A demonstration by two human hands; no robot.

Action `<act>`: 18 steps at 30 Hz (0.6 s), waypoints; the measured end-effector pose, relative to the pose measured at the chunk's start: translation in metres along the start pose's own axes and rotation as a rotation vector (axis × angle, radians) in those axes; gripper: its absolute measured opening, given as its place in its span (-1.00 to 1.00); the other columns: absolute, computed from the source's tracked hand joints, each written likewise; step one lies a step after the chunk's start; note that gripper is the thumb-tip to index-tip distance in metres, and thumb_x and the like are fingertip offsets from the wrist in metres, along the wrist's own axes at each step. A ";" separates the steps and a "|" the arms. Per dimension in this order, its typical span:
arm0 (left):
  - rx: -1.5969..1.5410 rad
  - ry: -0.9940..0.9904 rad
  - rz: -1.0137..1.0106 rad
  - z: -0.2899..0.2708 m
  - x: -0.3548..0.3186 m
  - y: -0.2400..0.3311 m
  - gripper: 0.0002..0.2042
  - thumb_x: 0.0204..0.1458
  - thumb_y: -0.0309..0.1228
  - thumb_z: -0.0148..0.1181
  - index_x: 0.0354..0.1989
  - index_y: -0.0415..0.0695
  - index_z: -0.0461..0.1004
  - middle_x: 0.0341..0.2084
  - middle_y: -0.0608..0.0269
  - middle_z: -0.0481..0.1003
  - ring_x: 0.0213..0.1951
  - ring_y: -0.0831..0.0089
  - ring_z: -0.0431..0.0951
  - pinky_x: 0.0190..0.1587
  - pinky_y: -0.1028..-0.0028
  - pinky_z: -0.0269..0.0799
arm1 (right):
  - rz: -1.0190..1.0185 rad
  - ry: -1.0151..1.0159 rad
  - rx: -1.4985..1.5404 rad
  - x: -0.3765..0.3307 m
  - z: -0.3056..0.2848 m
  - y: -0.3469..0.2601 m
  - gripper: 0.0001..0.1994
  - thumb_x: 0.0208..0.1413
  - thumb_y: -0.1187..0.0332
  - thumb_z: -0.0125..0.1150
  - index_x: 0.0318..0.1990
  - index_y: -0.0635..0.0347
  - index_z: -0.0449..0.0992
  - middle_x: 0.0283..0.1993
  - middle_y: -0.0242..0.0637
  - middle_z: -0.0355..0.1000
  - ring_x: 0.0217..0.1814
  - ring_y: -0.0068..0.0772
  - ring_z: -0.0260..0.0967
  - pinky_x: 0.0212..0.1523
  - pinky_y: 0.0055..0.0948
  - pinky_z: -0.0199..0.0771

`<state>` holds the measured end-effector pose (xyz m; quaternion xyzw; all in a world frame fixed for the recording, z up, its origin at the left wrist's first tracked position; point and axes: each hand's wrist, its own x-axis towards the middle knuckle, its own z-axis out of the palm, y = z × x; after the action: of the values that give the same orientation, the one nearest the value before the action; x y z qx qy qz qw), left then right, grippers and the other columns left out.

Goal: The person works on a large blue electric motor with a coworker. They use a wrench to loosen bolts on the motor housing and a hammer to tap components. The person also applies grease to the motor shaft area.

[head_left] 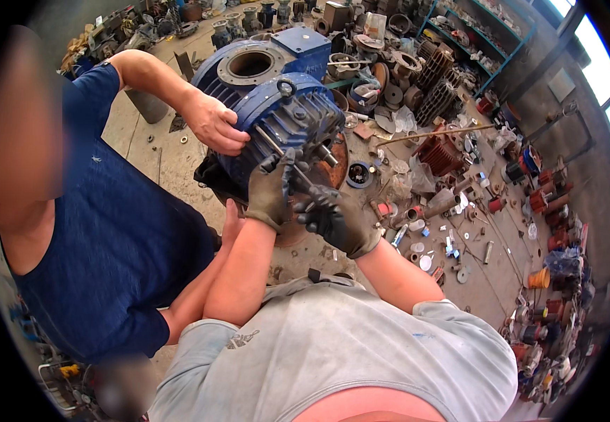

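A blue ribbed electric motor (pixel 284 119) with a lifting eye on top stands on the concrete floor in front of me. My left hand (pixel 271 188), in a dark glove, presses against the motor's end cover and steadies a long metal rod (pixel 277 149) that runs up across it. My right hand (pixel 334 219), also gloved, is closed around the lower end of that rod. A person in a blue shirt at my left holds the motor's side with a bare hand (pixel 215 123). Another bare hand (pixel 232 224) of that person reaches under my left forearm.
A second blue motor housing (pixel 248 67) with a round opening lies behind. Loose bolts, washers, bearings and rusty parts (pixel 431 211) litter the floor to the right. Ribbed housings (pixel 438 91) and green shelving (pixel 491 35) stand at the back right. Coloured parts line the right wall.
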<state>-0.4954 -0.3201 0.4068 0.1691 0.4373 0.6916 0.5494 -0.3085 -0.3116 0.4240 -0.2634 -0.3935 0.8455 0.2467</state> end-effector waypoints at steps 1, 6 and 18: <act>0.009 0.005 -0.010 -0.003 0.004 0.000 -0.78 0.33 -0.33 0.30 -0.06 -0.25 0.64 -0.38 0.26 0.66 -0.46 0.54 0.62 -0.43 0.52 0.53 | -0.069 0.048 -0.125 -0.002 0.003 -0.001 -0.59 0.42 0.26 0.23 0.28 0.32 0.45 -0.06 -0.22 0.65 -0.14 -0.41 0.65 -0.16 -0.42 0.60; 0.106 0.046 0.028 -0.009 0.014 -0.008 -0.82 0.32 -0.37 0.31 -0.12 -0.27 0.65 -0.37 0.24 0.68 -0.45 0.53 0.62 -0.38 0.54 0.52 | -0.758 0.230 -1.282 -0.009 0.014 -0.014 -0.51 0.15 0.21 0.50 0.16 0.25 0.54 -0.20 -0.11 0.59 -0.24 -0.15 0.60 -0.20 -0.27 0.59; 0.119 -0.034 -0.015 -0.012 0.013 -0.015 -0.74 0.31 -0.27 0.33 -0.05 -0.23 0.66 -0.36 0.24 0.69 -0.49 0.59 0.60 -0.45 0.57 0.51 | -0.208 0.219 -0.330 0.014 -0.031 0.012 -0.55 0.45 -0.11 0.06 0.05 0.12 0.52 -0.31 -0.35 0.54 -0.35 -0.43 0.53 -0.37 -0.35 0.51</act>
<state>-0.4991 -0.3129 0.3852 0.2099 0.4698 0.6573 0.5507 -0.3017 -0.2932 0.3943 -0.3482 -0.5224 0.7061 0.3276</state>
